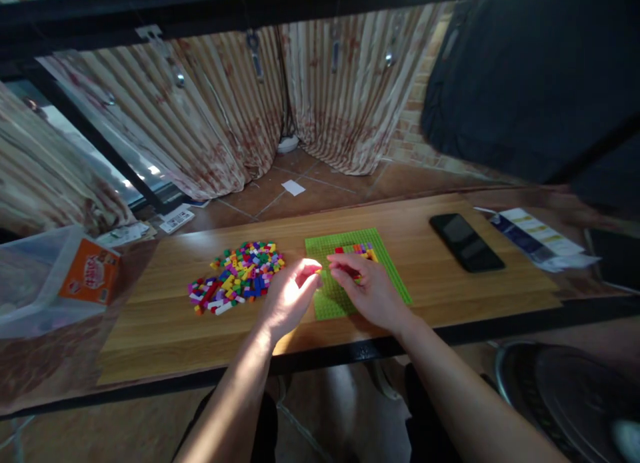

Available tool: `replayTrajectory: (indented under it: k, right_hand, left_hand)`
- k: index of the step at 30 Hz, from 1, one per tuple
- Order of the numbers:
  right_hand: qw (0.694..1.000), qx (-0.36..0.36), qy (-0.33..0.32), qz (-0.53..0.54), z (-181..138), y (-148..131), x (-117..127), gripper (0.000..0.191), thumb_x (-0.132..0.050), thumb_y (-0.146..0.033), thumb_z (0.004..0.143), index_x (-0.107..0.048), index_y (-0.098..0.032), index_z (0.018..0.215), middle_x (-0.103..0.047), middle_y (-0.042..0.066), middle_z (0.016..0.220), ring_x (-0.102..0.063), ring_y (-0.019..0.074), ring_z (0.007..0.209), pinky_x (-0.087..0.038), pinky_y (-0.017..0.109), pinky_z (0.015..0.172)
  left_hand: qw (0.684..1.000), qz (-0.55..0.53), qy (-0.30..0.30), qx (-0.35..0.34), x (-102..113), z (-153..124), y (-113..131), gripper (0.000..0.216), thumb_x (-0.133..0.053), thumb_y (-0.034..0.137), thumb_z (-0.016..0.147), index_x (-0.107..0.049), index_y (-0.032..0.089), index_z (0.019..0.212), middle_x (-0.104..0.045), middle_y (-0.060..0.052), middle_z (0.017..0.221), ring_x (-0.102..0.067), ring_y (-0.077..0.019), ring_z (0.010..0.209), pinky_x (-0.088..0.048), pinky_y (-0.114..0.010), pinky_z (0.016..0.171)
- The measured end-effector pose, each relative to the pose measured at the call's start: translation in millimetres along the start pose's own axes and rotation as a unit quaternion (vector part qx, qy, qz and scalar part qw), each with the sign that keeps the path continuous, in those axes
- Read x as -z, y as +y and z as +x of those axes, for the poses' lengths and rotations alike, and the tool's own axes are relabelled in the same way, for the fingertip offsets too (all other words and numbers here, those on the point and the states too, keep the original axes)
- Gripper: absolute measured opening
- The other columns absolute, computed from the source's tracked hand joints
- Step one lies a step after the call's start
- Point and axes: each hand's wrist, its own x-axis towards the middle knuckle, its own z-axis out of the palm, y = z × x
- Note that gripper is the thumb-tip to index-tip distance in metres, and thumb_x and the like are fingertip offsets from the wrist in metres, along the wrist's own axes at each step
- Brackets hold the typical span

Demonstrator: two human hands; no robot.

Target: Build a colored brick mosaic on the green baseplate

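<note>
My left hand (293,293) is closed in a pinch over the left edge of the green baseplate (327,304), with a small yellow brick (319,271) at its fingertips. Facing it above the plate is my right hand (373,286), its thumb and fingers drawn together. Whatever the right fingertips hold, if anything, is too small to make out. Several coloured bricks (367,251) sit on the plate just beyond my right hand, which partly covers them. To the left of my left hand lies a spread pile of loose coloured bricks (243,273).
A black phone (467,242) lies on the wooden table (170,343) at the right. Beyond the table's left end stands a clear plastic bin (40,296) with an orange label. Papers (543,236) lie past the right end, and a round dark object (565,396) stands at lower right.
</note>
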Motion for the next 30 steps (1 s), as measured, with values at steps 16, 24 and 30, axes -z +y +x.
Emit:
replayTrajectory:
  k: [16,24,30]
  right_hand:
    - [0.993,-0.034,0.111,0.0,1,5,-11,0.02,-0.057,-0.017,0.085,-0.076,-0.023,0.087,-0.075,0.005,0.084,-0.069,0.0174,0.076,-0.053,0.031,0.072]
    - [0.986,-0.019,0.167,-0.001,6,18,14,0.028,-0.055,-0.022,0.088,-0.07,-0.021,0.11,-0.073,0.006,0.096,-0.067,0.0172,0.082,-0.054,0.032,0.075]
    - [0.981,-0.05,0.185,-0.036,5,39,46,0.025,-0.053,-0.027,0.087,-0.072,-0.017,0.099,-0.071,0.01,0.093,-0.066,0.0188,0.079,-0.052,0.033,0.07]
  left_hand:
    - [0.989,-0.082,0.122,0.004,-37,10,13,0.01,-0.064,0.023,0.073,-0.071,0.016,0.076,-0.07,0.0,0.071,-0.062,-0.0138,0.067,-0.047,-0.023,0.063]
    - [0.989,-0.04,0.137,0.024,-34,14,9,0.01,-0.061,0.024,0.075,-0.068,0.017,0.079,-0.066,0.002,0.069,-0.06,-0.0129,0.065,-0.045,-0.023,0.061]
    - [0.989,-0.021,0.143,0.042,-29,16,4,0.008,-0.058,0.023,0.076,-0.066,0.019,0.076,-0.065,0.002,0.067,-0.06,-0.0139,0.065,-0.043,-0.024,0.061]
